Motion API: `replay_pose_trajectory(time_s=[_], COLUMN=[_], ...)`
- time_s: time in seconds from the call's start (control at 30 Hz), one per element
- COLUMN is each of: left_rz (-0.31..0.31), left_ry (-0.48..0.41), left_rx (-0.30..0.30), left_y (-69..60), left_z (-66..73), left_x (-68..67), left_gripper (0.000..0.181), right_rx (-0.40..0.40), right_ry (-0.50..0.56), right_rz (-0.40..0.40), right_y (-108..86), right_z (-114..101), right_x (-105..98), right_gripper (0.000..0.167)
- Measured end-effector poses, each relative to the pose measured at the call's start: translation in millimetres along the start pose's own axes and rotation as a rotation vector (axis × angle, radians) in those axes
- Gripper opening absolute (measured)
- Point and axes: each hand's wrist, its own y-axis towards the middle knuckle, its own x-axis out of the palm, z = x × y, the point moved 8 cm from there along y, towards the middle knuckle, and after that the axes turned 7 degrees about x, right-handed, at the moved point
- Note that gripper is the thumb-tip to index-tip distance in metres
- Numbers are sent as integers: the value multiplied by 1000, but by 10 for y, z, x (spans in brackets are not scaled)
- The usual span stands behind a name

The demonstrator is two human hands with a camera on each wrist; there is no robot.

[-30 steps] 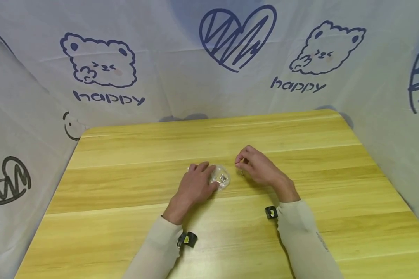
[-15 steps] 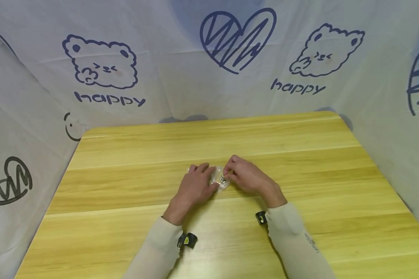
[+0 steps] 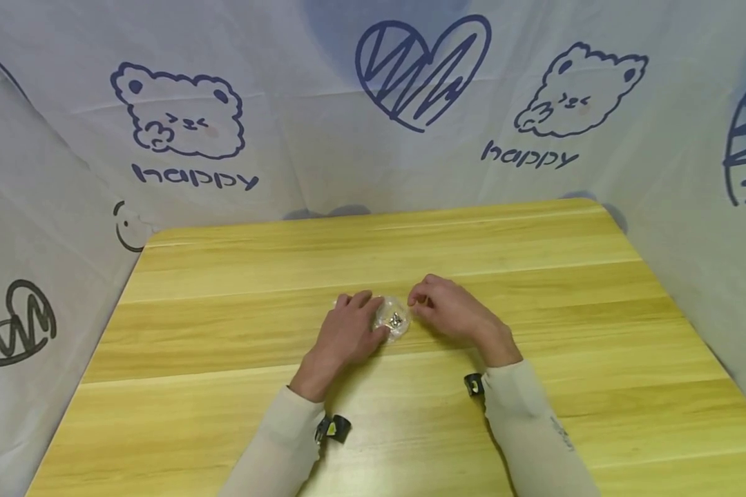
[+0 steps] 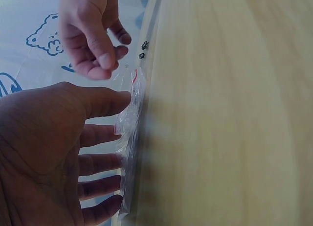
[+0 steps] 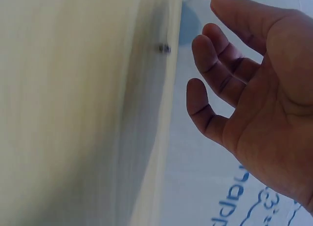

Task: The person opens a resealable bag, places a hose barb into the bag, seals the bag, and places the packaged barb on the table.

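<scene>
My left hand (image 3: pixel 348 324) rests on a clear plastic bag (image 3: pixel 384 308) lying on the table. In the left wrist view, its fairly straight fingers and thumb touch the bag (image 4: pixel 128 133), which has a red line near one end. Small shiny metal pieces (image 3: pixel 396 319) show as a cluster at the bag; their exact kind is too small to tell. Just right of the bag is my right hand (image 3: pixel 456 310), apart from it. Its fingers bend loosely, and nothing shows between them. Under it, small dark metal pieces (image 4: pixel 143 50) lie on the table, also seen blurred as pieces (image 5: pixel 164 48).
A wood-patterned table (image 3: pixel 255 262) spreads around both hands. White cloth (image 3: pixel 311 138) with blue bear and heart drawings hangs behind and at the sides. Black straps with small devices (image 3: pixel 337 428) sit at both wrists.
My right hand came left to the metal pieces at the bag, then drew back slightly right. The left hand has stayed in place on the bag.
</scene>
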Motion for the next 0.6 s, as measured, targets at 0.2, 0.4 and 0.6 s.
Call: replay_pose_trajectory(time_s=[0.2, 0.4, 0.6], left_rz=[8, 2, 2], left_ry=[-7, -7, -8], left_rx=[2, -1, -4], left_y=[3, 3, 2], left_z=[-1, -6, -6], left_x=[1, 14, 8], left_gripper=[55, 55, 55], right_rx=[33, 28, 30], right_ry=[21, 11, -5], right_rz=[21, 14, -15], right_y=[-27, -68, -71], right_z=[205, 334, 409], right_x=[-119, -159, -128], right_gripper=[17, 24, 24])
